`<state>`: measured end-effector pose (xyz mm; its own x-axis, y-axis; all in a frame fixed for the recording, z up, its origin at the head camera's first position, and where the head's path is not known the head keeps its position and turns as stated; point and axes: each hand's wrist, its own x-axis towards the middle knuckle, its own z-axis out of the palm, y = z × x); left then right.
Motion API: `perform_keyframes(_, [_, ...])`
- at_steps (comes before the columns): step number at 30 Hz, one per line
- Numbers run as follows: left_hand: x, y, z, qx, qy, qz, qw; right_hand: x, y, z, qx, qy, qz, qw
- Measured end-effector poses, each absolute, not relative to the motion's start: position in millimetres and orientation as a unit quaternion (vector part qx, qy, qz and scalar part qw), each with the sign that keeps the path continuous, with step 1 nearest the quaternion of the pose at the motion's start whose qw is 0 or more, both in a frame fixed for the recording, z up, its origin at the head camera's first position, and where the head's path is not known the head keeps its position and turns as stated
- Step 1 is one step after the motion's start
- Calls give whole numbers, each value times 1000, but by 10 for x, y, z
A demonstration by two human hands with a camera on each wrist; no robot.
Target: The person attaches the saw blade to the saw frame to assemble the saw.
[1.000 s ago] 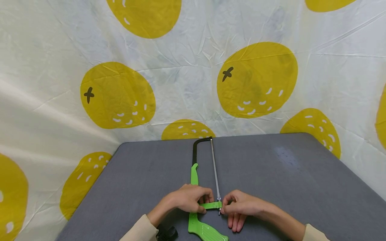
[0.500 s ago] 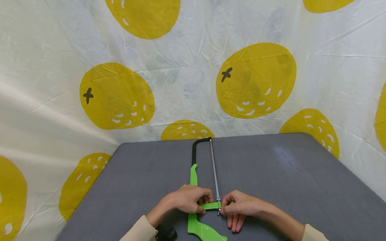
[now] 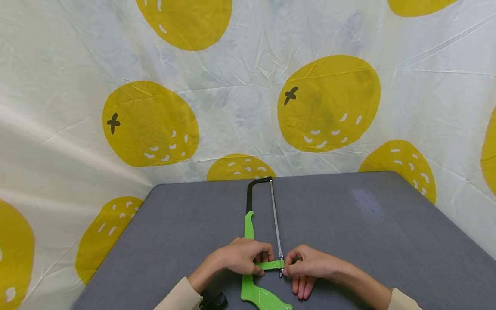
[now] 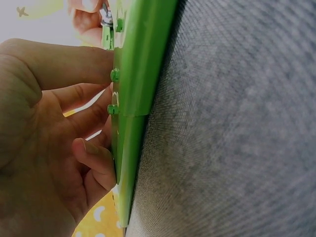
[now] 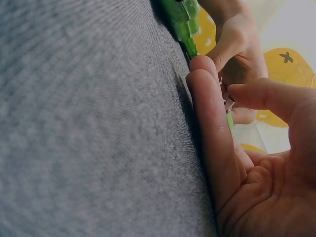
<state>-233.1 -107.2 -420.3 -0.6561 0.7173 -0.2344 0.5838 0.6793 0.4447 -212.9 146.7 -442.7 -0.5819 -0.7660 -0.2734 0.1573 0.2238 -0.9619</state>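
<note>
A hacksaw (image 3: 249, 226) with a green handle and frame and a black front arm lies flat on the grey table, pointing away from me. Its thin blade (image 3: 275, 215) runs along the right side. My left hand (image 3: 244, 256) grips the green frame by the short crossbar (image 3: 271, 265), thumb on the near side and fingers beyond it. At the blade's near end, my right hand (image 3: 311, 262) pinches a small metal wing nut (image 5: 228, 102) between thumb and index finger. The right hand's other fingers (image 5: 212, 128) extend along the tabletop; its fingertips partly hide the nut.
The grey cloth-covered table (image 3: 193, 215) reaches back to a white curtain (image 3: 240, 116) printed with yellow fruit, which also hangs along the left and right. A black object (image 3: 214, 300) sits beside the left cuff.
</note>
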Motion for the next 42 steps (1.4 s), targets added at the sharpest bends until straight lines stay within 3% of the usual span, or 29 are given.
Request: perform_keyframes(42, [-2363,-1037,-4215,362,893,173,202,-2159,1514,-4412,-227,670,-577,409])
